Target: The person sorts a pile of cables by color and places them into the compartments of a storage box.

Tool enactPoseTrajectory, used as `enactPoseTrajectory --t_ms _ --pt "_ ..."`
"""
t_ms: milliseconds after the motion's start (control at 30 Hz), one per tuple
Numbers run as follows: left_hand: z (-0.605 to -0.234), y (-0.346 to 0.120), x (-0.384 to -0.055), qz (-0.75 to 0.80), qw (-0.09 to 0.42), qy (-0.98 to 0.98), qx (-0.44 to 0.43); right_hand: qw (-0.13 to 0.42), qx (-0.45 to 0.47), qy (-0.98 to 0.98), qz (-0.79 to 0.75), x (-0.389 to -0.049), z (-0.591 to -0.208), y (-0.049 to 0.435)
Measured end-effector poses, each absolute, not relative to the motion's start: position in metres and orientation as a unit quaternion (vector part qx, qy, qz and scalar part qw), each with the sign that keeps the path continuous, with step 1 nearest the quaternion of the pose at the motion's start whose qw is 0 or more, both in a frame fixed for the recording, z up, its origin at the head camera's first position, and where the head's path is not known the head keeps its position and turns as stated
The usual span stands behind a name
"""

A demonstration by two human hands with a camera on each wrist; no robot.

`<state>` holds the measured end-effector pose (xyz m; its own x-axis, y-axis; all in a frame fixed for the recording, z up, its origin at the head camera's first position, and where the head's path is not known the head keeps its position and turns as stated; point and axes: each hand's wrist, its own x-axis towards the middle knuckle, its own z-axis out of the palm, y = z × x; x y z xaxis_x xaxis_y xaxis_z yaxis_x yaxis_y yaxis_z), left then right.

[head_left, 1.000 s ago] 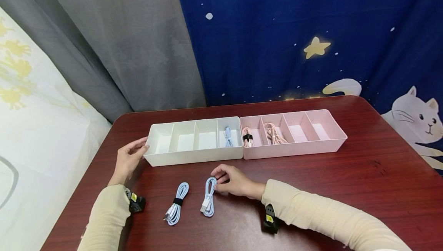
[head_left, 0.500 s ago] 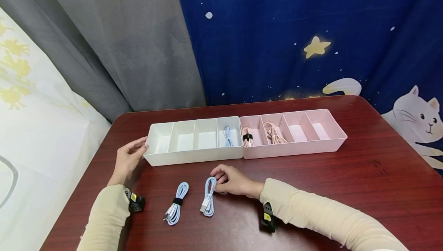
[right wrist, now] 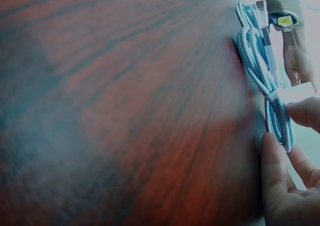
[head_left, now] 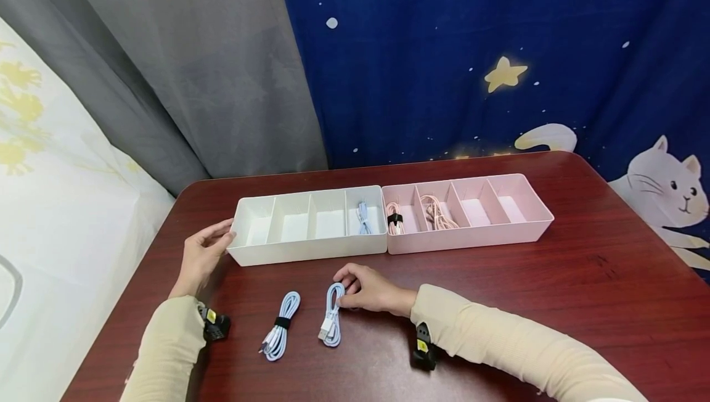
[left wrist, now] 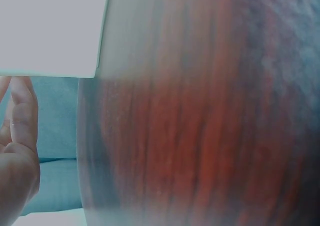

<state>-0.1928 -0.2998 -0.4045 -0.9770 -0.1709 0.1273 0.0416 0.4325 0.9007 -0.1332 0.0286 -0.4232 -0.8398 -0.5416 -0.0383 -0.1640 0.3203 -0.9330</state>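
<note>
In the head view my left hand [head_left: 201,260] touches the left end of a white divided storage box [head_left: 310,251]. Its fingers are fairly straight against that end in the left wrist view. My right hand [head_left: 373,289] pinches the far looped end of a light blue charging cable [head_left: 333,315] lying on the table. In the right wrist view thumb and fingers stand on either side of this cable [right wrist: 260,70], which has a pale band. Left of it lies a second blue cable [head_left: 281,328], bound with a black strap.
A pink divided box [head_left: 466,238] abuts the white one's right end. Its two left compartments hold pink cables, one black-strapped [head_left: 395,219] and one looser [head_left: 437,214]. Another blue cable [head_left: 363,218] lies in the white box's rightmost compartment. Curtains [head_left: 416,81] hang behind the table [head_left: 554,303].
My right wrist and forearm have shifted slightly left, while the fingers stay at the same cable. The left hand, boxes and cables keep their places; the head view has shifted slightly.
</note>
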Motion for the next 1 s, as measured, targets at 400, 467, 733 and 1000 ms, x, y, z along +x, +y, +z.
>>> enactPoseTrajectory --t_ms 400,467,733,1000 --pt "-0.4059 -0.3017 -0.1944 -0.528 0.093 -0.843 0.037 0.193 -0.232 0.779 -0.55 -0.1371 -0.4223 0.0275" --pt "-0.4057 -0.3017 -0.1943 -0.525 0.091 -0.845 0.038 0.197 -0.231 0.777 -0.551 -0.1374 -0.4215 0.0273" --pt "-0.4049 -0.3008 -0.1937 -0.524 0.09 -0.846 0.042 0.212 -0.23 0.781 -0.541 -0.1391 -0.4203 0.0264" --pt "-0.4061 -0.301 -0.1933 -0.524 0.09 -0.846 0.04 0.226 -0.239 0.784 -0.527 -0.1408 -0.4188 0.0263"
